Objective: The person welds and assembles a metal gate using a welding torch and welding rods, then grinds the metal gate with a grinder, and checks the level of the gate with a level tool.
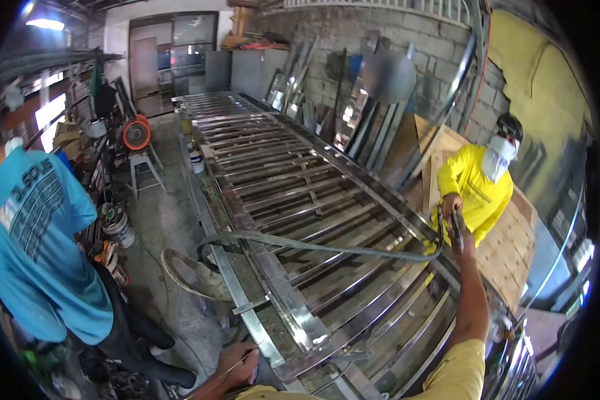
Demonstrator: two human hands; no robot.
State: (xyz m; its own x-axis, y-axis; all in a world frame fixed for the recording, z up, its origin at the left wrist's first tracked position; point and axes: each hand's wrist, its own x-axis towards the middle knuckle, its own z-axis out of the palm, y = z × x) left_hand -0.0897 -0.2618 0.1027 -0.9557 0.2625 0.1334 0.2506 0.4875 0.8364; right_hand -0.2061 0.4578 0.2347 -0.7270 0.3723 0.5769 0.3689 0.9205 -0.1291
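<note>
Over the steel gate frame [293,200], the right hand [461,235] is gripping a torch handle [455,227] at the far rail, its hose [300,243] trailing leftward across the bars, while the left hand [237,368] is pinching a thin rod [227,370] at the near end.

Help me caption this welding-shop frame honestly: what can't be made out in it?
- Right hand, head view: its grip on the hose end is too small to read.
- Left hand: thin rod blurred, partly cut by the bottom edge.
- Co-worker in yellow: lower body hidden behind the steel gate frame.
</note>
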